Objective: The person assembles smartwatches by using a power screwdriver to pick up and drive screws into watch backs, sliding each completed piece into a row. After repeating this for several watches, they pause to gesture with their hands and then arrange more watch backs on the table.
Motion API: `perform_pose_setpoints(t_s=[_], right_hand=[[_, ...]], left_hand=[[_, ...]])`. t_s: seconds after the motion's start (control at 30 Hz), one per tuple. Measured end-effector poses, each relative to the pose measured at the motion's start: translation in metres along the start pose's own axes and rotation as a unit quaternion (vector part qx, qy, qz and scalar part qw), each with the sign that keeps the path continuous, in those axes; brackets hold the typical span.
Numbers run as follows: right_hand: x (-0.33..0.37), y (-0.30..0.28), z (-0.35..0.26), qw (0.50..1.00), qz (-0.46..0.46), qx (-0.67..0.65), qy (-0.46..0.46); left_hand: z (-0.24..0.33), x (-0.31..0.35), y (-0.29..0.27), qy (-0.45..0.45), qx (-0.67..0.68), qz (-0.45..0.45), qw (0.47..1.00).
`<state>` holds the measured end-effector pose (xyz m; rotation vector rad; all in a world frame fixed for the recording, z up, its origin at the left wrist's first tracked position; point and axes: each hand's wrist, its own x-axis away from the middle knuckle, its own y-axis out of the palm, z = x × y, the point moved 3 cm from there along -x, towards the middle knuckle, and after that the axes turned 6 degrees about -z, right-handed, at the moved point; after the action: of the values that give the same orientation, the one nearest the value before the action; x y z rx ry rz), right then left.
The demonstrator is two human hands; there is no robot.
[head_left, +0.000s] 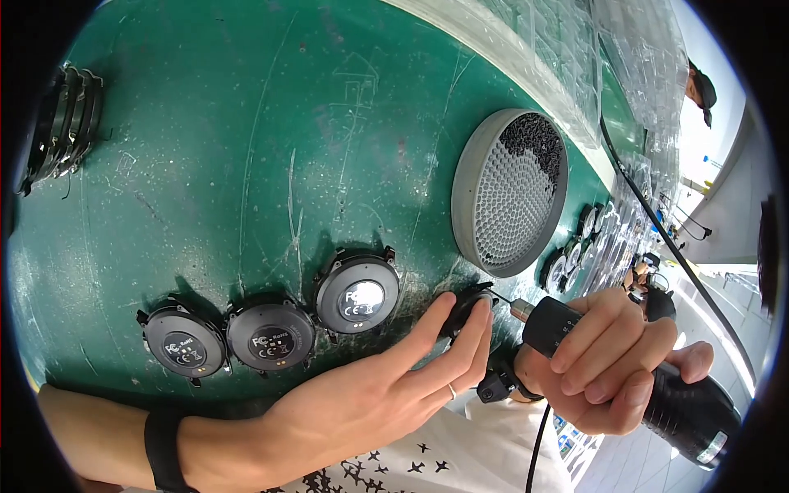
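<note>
My left hand [370, 398] reaches in from the left, its fingertips gripping the edges of a round black watch case [466, 316], mostly hidden under the fingers. In my right hand [612, 357] is a black electric screwdriver [559, 324], held on a slant. Its thin bit points at the upper edge of that case; whether it touches a screw is too small to tell. Left of my fingers, several similar watch cases lie back side up in a row: one case [357, 297], a second [269, 337] and a third [184, 341].
A round grey tray [464, 189] with a dimpled bottom holds many small black screws [530, 135] beyond my hands. Stacked watch cases [62, 127] stand far left. More watch parts [559, 267] and clear plastic trays [567, 57] lie to the right, with a black cable [657, 222] crossing there.
</note>
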<state>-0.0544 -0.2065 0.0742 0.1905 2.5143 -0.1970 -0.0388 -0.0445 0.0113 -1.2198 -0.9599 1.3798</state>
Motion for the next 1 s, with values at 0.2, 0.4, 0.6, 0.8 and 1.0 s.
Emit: perform_pose_setpoints(t_s=[0.2, 0.4, 0.6, 0.8, 1.0], right_hand=[[0.001, -0.003, 0.002, 1.0, 0.003, -0.018, 0.002], [0.001, -0.008, -0.001, 0.999, -0.007, -0.022, 0.024], [0.0, -0.005, -0.007, 1.0, -0.017, -0.011, 0.013], [-0.017, -0.014, -0.006, 0.992, 0.116, -0.01, -0.042], [-0.02, -0.027, 0.015, 0.993, 0.106, 0.045, -0.018]], left_hand=[[0.001, 0.001, 0.001, -0.007, 0.0, -0.001, 1.0], [0.0, 0.002, -0.001, -0.007, -0.024, 0.0, 1.0], [-0.001, 0.004, -0.005, 0.006, -0.025, -0.003, 1.0], [-0.001, 0.005, -0.008, 0.035, -0.041, -0.024, 0.998], [-0.007, 0.003, -0.006, -0.007, 0.043, 0.034, 0.998]])
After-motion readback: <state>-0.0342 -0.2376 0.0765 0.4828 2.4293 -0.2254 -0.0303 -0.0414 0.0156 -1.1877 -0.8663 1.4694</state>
